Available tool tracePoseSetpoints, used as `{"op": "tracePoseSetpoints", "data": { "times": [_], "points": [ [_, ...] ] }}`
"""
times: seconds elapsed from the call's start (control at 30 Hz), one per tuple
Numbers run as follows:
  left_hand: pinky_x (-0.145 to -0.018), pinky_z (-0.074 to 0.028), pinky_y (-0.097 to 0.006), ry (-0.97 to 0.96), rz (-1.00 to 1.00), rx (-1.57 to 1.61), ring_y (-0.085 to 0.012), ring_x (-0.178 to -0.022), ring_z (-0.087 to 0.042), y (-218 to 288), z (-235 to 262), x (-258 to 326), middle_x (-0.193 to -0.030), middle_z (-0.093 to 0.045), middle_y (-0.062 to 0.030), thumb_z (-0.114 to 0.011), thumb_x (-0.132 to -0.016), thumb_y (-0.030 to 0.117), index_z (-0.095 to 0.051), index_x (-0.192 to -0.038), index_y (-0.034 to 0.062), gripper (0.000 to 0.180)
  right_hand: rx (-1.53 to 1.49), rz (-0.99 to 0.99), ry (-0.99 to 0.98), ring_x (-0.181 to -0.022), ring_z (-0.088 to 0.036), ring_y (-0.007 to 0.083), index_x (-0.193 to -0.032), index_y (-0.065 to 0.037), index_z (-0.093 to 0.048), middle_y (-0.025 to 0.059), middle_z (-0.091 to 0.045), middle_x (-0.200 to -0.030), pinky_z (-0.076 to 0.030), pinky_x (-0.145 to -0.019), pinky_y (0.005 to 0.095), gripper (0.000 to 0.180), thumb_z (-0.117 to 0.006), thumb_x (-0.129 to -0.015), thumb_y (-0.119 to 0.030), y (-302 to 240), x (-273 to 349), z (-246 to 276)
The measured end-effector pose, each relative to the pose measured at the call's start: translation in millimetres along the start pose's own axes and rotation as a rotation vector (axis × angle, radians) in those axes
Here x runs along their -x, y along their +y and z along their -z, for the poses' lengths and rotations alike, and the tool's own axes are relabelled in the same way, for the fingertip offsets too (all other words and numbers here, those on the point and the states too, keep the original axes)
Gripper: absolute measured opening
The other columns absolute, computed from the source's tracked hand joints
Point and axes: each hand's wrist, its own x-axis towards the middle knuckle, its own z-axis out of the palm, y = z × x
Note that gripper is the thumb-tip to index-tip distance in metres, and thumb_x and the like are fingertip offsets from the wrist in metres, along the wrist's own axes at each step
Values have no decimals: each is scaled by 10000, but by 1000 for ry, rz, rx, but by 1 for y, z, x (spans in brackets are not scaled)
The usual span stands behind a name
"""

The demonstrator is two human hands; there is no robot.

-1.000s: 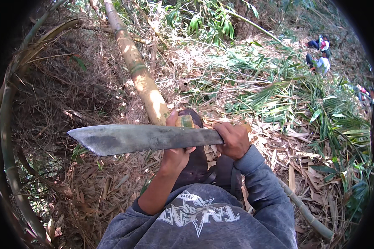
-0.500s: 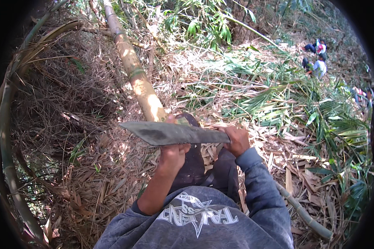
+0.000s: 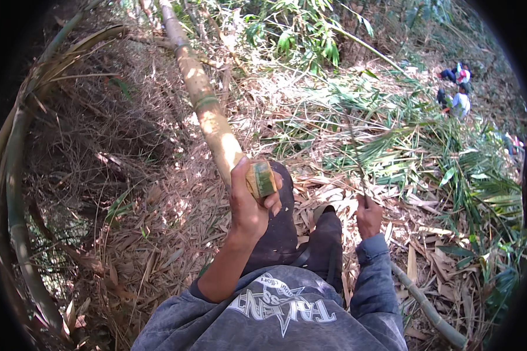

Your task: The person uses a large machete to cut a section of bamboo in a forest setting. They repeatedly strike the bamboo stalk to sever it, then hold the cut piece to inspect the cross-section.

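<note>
A long yellow-brown bamboo pole slants from the upper left down to the middle. My left hand is closed around its near end, thumb on the left side and fingertips showing on the right. That end has a green and yellow rind and is partly covered by the hand. Off to the right, my right hand grips a machete by its handle, which the fingers mostly hide. The blade is seen nearly edge-on as a thin dark line pointing away from me, apart from the pole.
Dry leaves litter the ground around my legs. Green cut fronds lie to the right. A bamboo piece rests at lower right, and curved stalks stand at far left. People sit in the far right.
My right hand has swung the machete rightward, from lying flat across the pole's end to pointing away from me. My left hand keeps hold of the pole, whose near end now shows.
</note>
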Motion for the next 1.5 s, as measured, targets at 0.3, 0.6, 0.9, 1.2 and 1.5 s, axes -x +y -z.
{"op": "tracePoseSetpoints", "data": {
  "times": [0.3, 0.6, 0.9, 1.2, 1.5],
  "points": [
    [-355, -370, -261, 113, -62, -60, -128, -421, -420, -31, 1, -6, -663, -534, -72, -338, -958, 527, -531, -944, 82, 485, -7, 758, -109, -675, -640, 276, -1050, -68, -602, 102, -629, -844, -518, -579, 361, 500, -700, -560, -57, -127, -4, 3],
    [-343, -397, -238, -91, -150, -81, -143, -494, -513, -34, 6, -5, -730, -547, -128, -346, -967, 486, -485, -1044, 107, 412, 11, 835, -106, -609, -620, 250, -983, -83, -610, 73, -609, -775, -461, -505, 361, 480, -716, -515, -75, -140, -4, 4],
    [-341, -393, -236, -105, -174, -81, -138, -453, -500, -37, 3, -3, -732, -565, -125, -337, -978, 469, -476, -1053, 87, 413, 59, 820, -143, -618, -609, 255, -955, -81, -602, 70, -579, -788, -477, -522, 365, 382, -745, -603, -124, -138, -4, 8],
    [-330, -312, -209, 53, -271, -275, -94, -435, -454, -35, 30, -12, -709, -554, -65, -345, -979, 431, -466, -1051, 71, 387, 37, 677, -194, -703, -637, 299, -980, -84, -635, 114, -630, -810, -487, -586, 408, 337, -709, -651, -89, -71, -14, -32],
    [-307, -327, -241, 32, -223, -60, -139, -415, -476, 20, 7, 6, -691, -557, -112, -321, -966, 436, -481, -982, 89, 383, 256, -152, -127, -591, -618, 369, -887, 36, -630, 218, -614, -618, -445, -577, 479, 334, -506, -943, -269, 66, 13, -2]
  ]
}}
